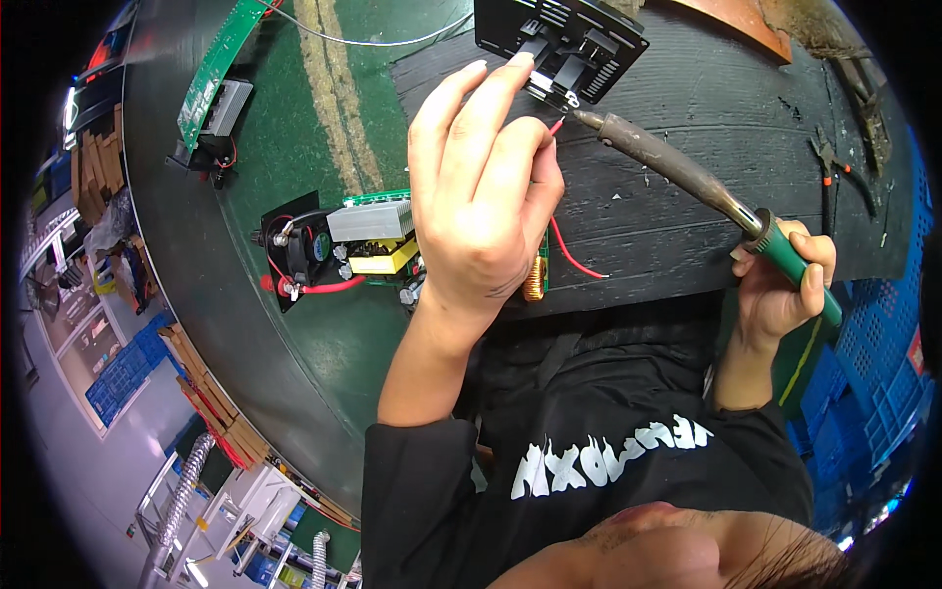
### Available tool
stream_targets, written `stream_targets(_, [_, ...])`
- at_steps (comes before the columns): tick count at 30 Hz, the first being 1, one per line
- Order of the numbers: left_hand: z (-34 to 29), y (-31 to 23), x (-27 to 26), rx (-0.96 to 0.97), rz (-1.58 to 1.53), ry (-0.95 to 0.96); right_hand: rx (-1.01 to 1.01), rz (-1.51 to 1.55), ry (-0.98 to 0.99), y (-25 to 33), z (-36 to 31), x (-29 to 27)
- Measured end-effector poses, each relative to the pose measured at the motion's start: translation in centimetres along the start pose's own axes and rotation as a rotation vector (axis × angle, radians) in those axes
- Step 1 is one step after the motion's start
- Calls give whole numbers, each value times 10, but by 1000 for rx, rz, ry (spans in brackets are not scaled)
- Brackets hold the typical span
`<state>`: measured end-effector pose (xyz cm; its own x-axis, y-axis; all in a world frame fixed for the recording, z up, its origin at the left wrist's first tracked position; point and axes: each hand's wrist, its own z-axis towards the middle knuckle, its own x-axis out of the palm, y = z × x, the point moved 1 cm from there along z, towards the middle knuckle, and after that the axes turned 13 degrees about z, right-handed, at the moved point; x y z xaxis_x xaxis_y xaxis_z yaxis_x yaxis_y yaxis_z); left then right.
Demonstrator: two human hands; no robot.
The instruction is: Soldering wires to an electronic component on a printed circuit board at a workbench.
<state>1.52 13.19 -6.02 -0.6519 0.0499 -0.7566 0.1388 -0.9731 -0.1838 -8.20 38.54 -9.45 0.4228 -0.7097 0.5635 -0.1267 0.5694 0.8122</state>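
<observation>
Your left hand (481, 187) pinches the red wire (564, 240) against the black socket panel (559, 44), while your right hand (785, 280) grips the soldering iron (687, 177), tip touching the wire end.

Electronics assembly workshop, green conveyor belt (294, 128) with yellow stripe carrying circuit boards (378, 240), black work mat (687, 196) scattered with solder scraps, soldering iron (687, 177), stacked blue plastic crates (873, 344), cardboard stacks (93, 167), metal racking below (177, 491).

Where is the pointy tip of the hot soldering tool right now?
In the head view, upper middle: the soldering iron tip is beside the red wire pinched by the left hand, just below the black socket panel.
</observation>
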Motion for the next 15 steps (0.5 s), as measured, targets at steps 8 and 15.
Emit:
stream_targets(8, [-2,0,3,-39,-28,-10,21,-13,-9,0,1,2])
stream_targets(15, [2,-3,2,-31,2,-12,22,-4,16,2,3,0])
